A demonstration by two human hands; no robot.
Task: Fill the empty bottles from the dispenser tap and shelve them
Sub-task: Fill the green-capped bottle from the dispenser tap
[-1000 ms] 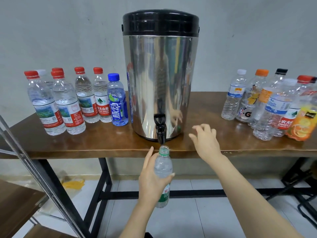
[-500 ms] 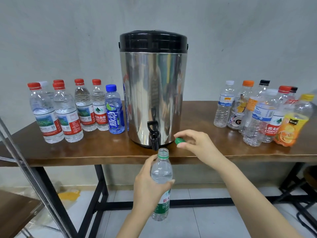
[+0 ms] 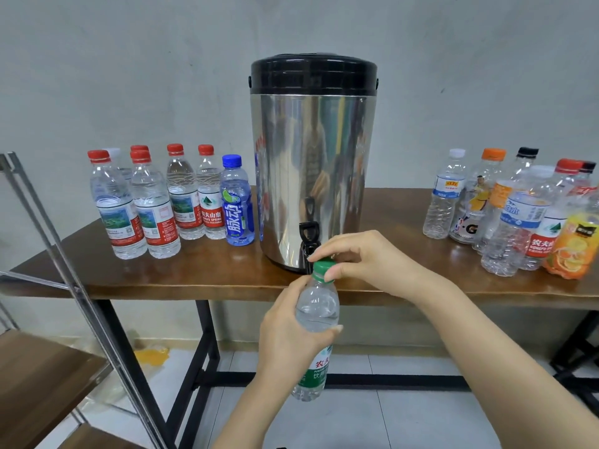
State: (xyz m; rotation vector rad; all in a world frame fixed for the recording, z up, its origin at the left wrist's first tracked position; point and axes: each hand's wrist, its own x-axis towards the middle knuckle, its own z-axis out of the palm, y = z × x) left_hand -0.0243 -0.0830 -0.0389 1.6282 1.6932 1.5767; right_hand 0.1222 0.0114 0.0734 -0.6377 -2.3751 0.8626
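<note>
The right hand [image 3: 366, 257] pinches the green cap [image 3: 323, 266] directly atop the near-upright bottle [image 3: 319, 309], whose body the left hand [image 3: 288, 338] grips just below those fingers [image 3: 337, 246].

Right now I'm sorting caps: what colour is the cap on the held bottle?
The cap is green; head view shows it best.

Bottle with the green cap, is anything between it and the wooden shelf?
Only the rack's slanted metal post, left of the bottle, crosses in front of the wooden shelf; nothing else visible does.
</note>
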